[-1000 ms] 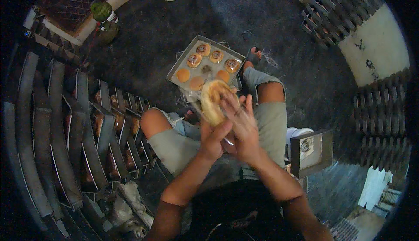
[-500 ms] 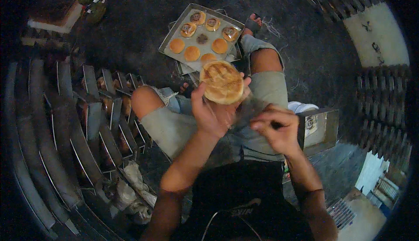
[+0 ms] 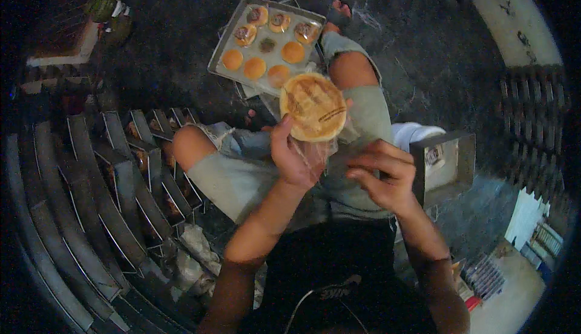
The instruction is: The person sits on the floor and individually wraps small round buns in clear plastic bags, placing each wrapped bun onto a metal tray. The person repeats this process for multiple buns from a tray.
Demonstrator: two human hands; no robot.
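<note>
My right hand (image 3: 384,180) has drawn back from the round flat bread (image 3: 313,106) since half a second ago and now sits right of centre, its fingers (image 3: 381,158) curled loosely together; whether they pinch anything I cannot tell. My left hand (image 3: 290,155) holds the bread up just above the middle of the frame, fingers clamped on its lower edge through a thin clear plastic wrap (image 3: 318,149) that hangs below it. The bread is golden with darker marks across its face. Beyond it, in the upper middle, a metal tray (image 3: 221,62) lies on the dark floor with smaller round buns (image 3: 255,66) on it. A grey metal box (image 3: 445,164) stands at the right, beside my knee.
</note>
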